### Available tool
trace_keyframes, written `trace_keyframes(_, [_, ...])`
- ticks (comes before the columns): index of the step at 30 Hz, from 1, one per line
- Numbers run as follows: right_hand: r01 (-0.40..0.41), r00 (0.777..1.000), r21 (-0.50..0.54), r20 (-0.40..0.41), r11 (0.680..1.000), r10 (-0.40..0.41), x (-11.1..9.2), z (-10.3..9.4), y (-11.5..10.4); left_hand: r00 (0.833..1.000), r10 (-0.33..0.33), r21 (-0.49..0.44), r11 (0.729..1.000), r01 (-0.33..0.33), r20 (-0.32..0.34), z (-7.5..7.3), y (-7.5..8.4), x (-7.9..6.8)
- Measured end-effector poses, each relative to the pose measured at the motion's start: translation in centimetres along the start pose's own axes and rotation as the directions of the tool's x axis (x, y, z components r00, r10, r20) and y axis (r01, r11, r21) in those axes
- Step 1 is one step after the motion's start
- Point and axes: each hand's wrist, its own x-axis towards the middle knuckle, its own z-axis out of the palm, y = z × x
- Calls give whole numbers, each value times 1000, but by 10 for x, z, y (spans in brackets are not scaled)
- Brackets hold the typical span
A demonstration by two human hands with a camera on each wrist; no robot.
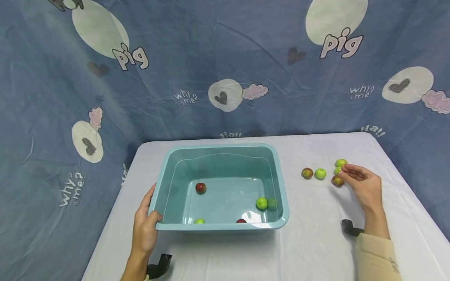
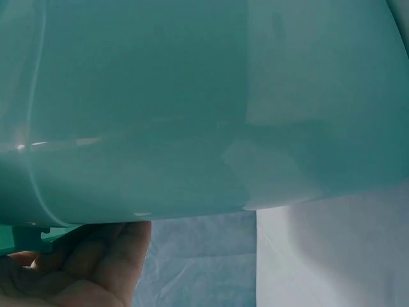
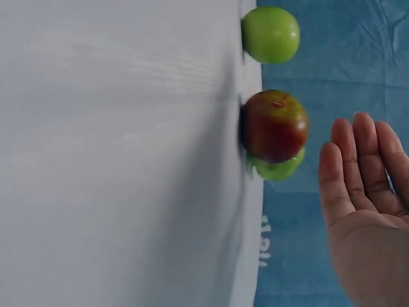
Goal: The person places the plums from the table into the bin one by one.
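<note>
A teal plastic basin (image 1: pixel 218 227) stands on the table, with its left rim gripped by my left hand (image 1: pixel 145 231), thumb over the edge. In the left wrist view, the fingers of that hand (image 2: pixel 96 268) show below the basin's wall (image 2: pixel 160 115). My right hand (image 1: pixel 363 185) hovers over a small group of fruits with straight fingers, holding nothing. Beneath it lie a reddish round fruit (image 1: pixel 338 180) and a green one (image 1: pixel 338 170), with another green fruit (image 1: pixel 341 162) behind. The right wrist view shows the reddish fruit (image 3: pixel 276 126) apart from the fingertips.
Left of that group lie a reddish fruit (image 1: pixel 307 173) and a green fruit (image 1: pixel 320 173). Inside the basin are red fruits (image 1: pixel 200 188) and green fruits (image 1: pixel 261 203), two of them partly hidden by the front rim. A white cloth covers the table (image 1: pixel 309 242); a patterned blue curtain (image 1: pixel 197 47) hangs behind.
</note>
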Motion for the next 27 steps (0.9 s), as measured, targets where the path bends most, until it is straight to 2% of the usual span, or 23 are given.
trace_keyframes(13, [-39, 998, -61, -56, 997, 35, 4, -2, 17, 1000, -9, -7, 1000, 9, -2, 0, 1, 0])
trace_keyframes(20, [-83, 993, -175, -96, 981, 67, 5, -3, 21, 1000, -11, -42, 999, 11, 6, -1, 0, 1])
trace_keyframes(27, [-78, 994, -323, -101, 943, 47, 3, -2, 29, 1000, -23, -35, 999, 23, 3, -1, 1, 0])
